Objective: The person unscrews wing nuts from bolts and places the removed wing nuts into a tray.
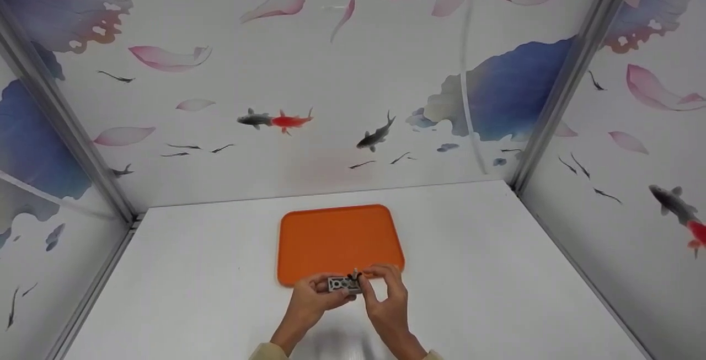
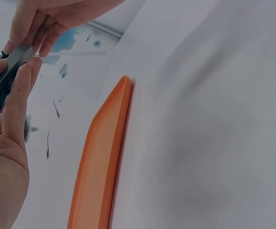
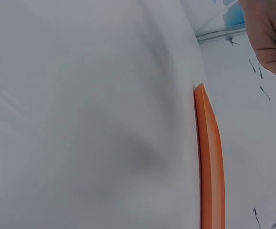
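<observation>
Above the tray's near edge, my left hand [image 1: 309, 300] grips a small grey rectangular block [image 1: 336, 284] with round holes in its face. Its thumb lies along the front, its fingers behind. At the block's right end sits a small black piece with a light upright tip [image 1: 356, 273]; its kind is too small to tell. My right hand [image 1: 390, 299] pinches that end between thumb and fingers. The left wrist view shows the block [image 2: 14, 71] edge-on, with fingers of both hands on it. In the right wrist view only part of a hand [image 3: 271, 33] shows, and the block is out of sight.
An orange tray [image 1: 339, 238] with a raised rim lies on the white table [image 1: 469, 272] just beyond the hands. Printed panels with fish and petals [image 1: 331, 73] enclose the table at the back and sides, joined by metal posts [image 1: 568, 79].
</observation>
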The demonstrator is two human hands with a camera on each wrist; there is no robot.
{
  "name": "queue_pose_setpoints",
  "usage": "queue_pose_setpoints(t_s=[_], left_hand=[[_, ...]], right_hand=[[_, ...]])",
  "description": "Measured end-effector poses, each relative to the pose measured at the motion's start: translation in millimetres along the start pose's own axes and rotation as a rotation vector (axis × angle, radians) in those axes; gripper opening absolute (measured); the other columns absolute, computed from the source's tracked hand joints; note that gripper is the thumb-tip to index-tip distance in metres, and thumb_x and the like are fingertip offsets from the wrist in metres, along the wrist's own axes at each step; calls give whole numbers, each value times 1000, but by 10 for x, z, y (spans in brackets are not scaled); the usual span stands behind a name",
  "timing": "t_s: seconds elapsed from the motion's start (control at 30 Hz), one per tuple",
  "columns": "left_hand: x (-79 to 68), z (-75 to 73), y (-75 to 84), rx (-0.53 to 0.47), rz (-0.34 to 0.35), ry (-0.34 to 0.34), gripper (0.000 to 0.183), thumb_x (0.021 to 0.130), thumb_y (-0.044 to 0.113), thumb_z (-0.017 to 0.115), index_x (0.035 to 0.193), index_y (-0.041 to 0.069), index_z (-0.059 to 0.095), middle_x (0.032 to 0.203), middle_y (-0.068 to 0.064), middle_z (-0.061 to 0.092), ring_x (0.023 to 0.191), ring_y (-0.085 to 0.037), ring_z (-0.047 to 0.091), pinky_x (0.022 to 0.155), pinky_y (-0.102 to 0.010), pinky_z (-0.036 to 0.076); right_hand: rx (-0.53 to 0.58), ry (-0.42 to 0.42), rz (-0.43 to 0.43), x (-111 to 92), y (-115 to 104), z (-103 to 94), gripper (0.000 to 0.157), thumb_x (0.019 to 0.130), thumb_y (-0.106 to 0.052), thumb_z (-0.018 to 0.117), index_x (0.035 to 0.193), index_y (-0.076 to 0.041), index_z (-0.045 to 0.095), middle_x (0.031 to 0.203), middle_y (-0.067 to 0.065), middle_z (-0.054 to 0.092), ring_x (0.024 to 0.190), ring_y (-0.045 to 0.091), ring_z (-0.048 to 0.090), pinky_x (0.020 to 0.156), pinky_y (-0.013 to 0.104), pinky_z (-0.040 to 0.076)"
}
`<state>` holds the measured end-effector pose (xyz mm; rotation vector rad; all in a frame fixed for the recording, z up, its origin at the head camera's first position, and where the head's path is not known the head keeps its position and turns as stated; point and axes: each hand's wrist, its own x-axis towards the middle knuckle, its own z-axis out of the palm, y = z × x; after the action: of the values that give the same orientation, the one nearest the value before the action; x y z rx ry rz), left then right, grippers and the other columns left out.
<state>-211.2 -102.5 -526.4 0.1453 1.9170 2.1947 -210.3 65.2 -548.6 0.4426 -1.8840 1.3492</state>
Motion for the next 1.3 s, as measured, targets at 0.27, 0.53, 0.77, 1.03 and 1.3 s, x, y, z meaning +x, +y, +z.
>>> queue_pose_setpoints(t_s=[0.27,0.53,0.77,1.03,1.3], left_hand=[[-1,-4,-8,7,2,8,45,85,7,78,124,-10,61,111,-20,74,95,-25,76,84,-33,65],[-5,6,-9,6,2,5,44,86,7,77,123,-10,61,110,-18,74,95,-24,76,85,-33,65],[-5,3,-8,-20,22,-10,44,86,5,76,123,-13,60,111,-21,73,98,-25,75,87,-34,65],[2,1,-12,-25,14,-4,45,87,5,75,124,-13,59,112,-21,73,98,-26,75,88,-36,64],[6,-18,-7,-34,8,-8,45,86,4,76,125,-12,59,111,-19,74,99,-25,75,89,-36,64]], right_hand=[[25,15,-55,-9,85,-9,23,81,3,78,94,-14,70,93,-2,68,91,14,60,79,19,55],[15,4,-105,-23,99,-15,26,82,6,77,101,-11,74,96,4,70,93,16,61,81,17,54],[36,-30,-86,-27,65,0,31,80,11,75,106,-7,74,100,5,70,97,19,61,88,18,53],[61,-30,-64,84,-212,-28,28,76,13,77,101,2,74,95,13,69,92,24,62,84,17,56],[73,-31,-71,100,-282,-47,27,76,14,76,101,4,73,94,14,69,91,24,62,84,19,55]])
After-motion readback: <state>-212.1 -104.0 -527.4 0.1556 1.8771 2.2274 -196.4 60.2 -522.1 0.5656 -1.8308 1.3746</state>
